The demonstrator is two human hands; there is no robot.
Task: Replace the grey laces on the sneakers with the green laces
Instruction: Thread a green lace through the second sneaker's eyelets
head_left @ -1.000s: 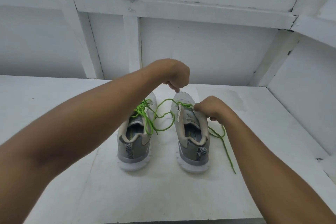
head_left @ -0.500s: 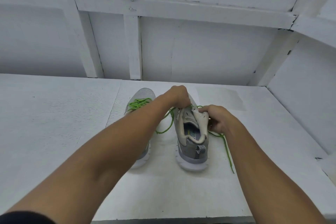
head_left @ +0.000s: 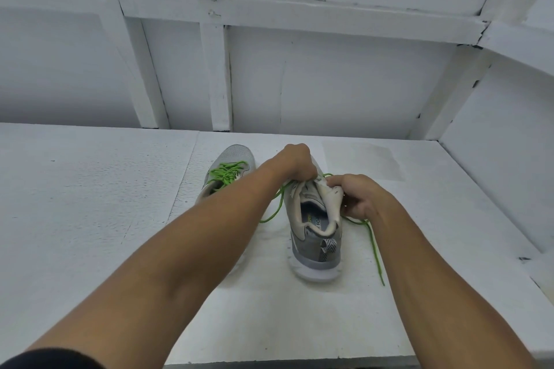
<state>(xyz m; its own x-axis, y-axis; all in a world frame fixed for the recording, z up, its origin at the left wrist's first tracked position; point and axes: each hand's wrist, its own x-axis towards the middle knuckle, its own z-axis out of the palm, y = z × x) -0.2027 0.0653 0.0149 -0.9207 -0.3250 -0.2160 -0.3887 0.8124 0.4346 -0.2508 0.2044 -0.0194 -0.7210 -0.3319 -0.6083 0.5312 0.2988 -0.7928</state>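
Observation:
Two grey sneakers stand heel-toward-me on the white table (head_left: 90,204). The left sneaker (head_left: 232,156) carries a green lace (head_left: 227,172) threaded across its front; my left forearm hides its heel. My left hand (head_left: 295,159) is curled over the front of the right sneaker (head_left: 314,237), gripping the green lace there. My right hand (head_left: 356,198) pinches the right side of that sneaker's upper and pulls it outward. Loose ends of the right sneaker's green lace (head_left: 374,246) trail onto the table on both sides. No grey lace is in view.
A white wall (head_left: 329,84) with upright posts closes the back of the table. A slanted white panel (head_left: 494,159) bounds the right side. The table's front edge (head_left: 269,361) runs just below my arms.
My left hand came down from above the shoes onto the front of the right sneaker. My right hand shifted along the shoe's right side and spread the upper open.

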